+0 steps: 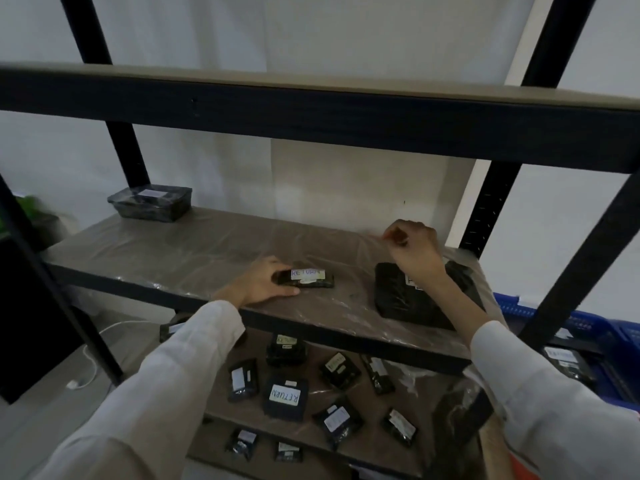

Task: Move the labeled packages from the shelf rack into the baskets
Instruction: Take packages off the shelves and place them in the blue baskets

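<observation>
a small black package with a white label reading return lies near the front edge of the middle shelf. the left hand grips its left end, thumb along the near side. to the right, the right hand hangs over a large black package, fingers curled; whether it pinches anything i cannot tell. a black box sits far left, more labelled packages lie on the shelf below, and a blue basket stands at the right

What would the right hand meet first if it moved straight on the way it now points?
Probably the back wall. The right hand points across the shelf, past the big black package; nothing stands between, though depth is unclear.
</observation>
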